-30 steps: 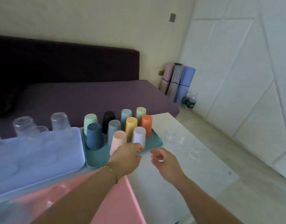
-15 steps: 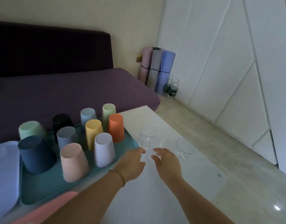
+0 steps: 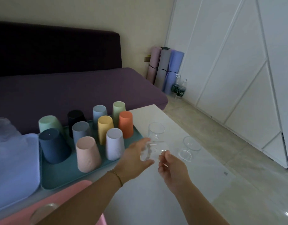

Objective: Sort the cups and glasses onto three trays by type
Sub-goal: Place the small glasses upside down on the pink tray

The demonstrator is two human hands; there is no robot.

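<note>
A pink tray (image 3: 71,190) is lying at the near left edge of the table (image 3: 156,200), carrying a near glass (image 3: 42,210) that the left forearm is partly hiding. Both forearms are reaching forward over the table. The left hand (image 3: 135,158), with a bracelet (image 3: 117,178) at the wrist, is curling fingers and thumb around the lower part of a tall glass (image 3: 156,132) that is standing upright on the table. The right hand (image 3: 171,168) is hovering just beside it with palm turned inward and fingers loosely bent, gripping nothing; whether its fingertips are touching the glass is unclear. A short glass (image 3: 191,143) is sitting to the right, apart from both hands.

Left of the hands, a teal tray (image 3: 58,177) is holding ten upturned cups (image 3: 88,155) in mixed colours. A blue tray (image 3: 14,168) is lying beside it, with a blurred clear glass at its far end.

Beyond the table, a purple sofa (image 3: 75,88) is running along the wall. Rolled mats (image 3: 166,69) are leaning in the corner with two bottles (image 3: 179,88) standing on the floor (image 3: 213,135) before white panelled doors (image 3: 237,62).
</note>
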